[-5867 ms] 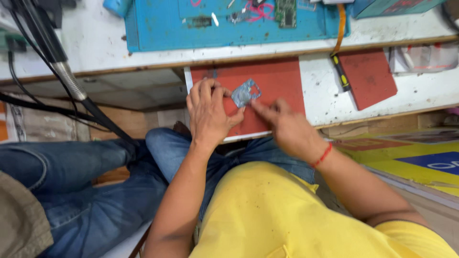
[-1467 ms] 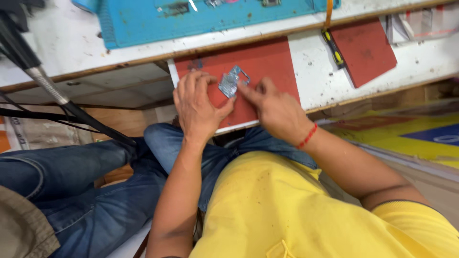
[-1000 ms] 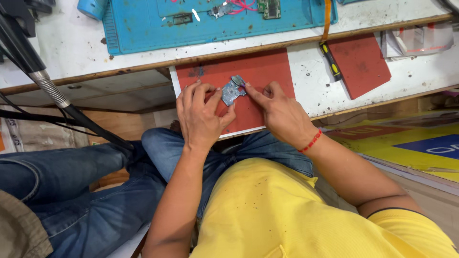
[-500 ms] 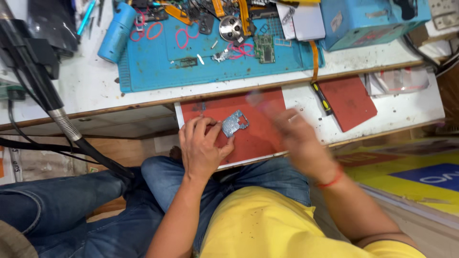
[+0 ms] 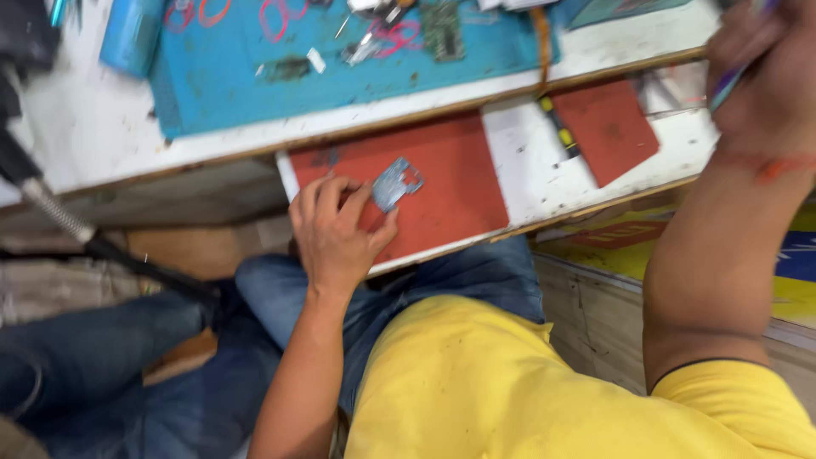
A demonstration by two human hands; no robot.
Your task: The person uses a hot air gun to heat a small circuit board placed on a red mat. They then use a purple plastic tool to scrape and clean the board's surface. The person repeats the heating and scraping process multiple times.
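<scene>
Left hand (image 5: 336,231) rests on the large red mat (image 5: 442,183) at the front of the pull-out shelf, fingers together and curled, fingertips and thumb pinning the near edge of a small grey metal plate (image 5: 397,181). The plate lies flat on the mat, upper middle, just beyond the fingertips — its far corner free.

Right hand (image 5: 756,72) is raised at the upper right of the view, well apart from the plate, closed around a thin purple-and-green tool (image 5: 733,83). The picture is blurred there; the tool's tip cannot be made out, nor what kind of tool it is.

Step in hand, as I judge it: the part is held steady with one hand while the other has a tool up off the bench. Work on the plate itself is not under way at this instant.

Next move would call for bringing the tool down to the plate without the left fingers loosening — the plate is small and thin and would likely slide on the mat.

Nearby: a smaller red mat (image 5: 608,127), a yellow-and-black screwdriver (image 5: 561,132), a blue work mat (image 5: 340,51) with loose parts.
</scene>
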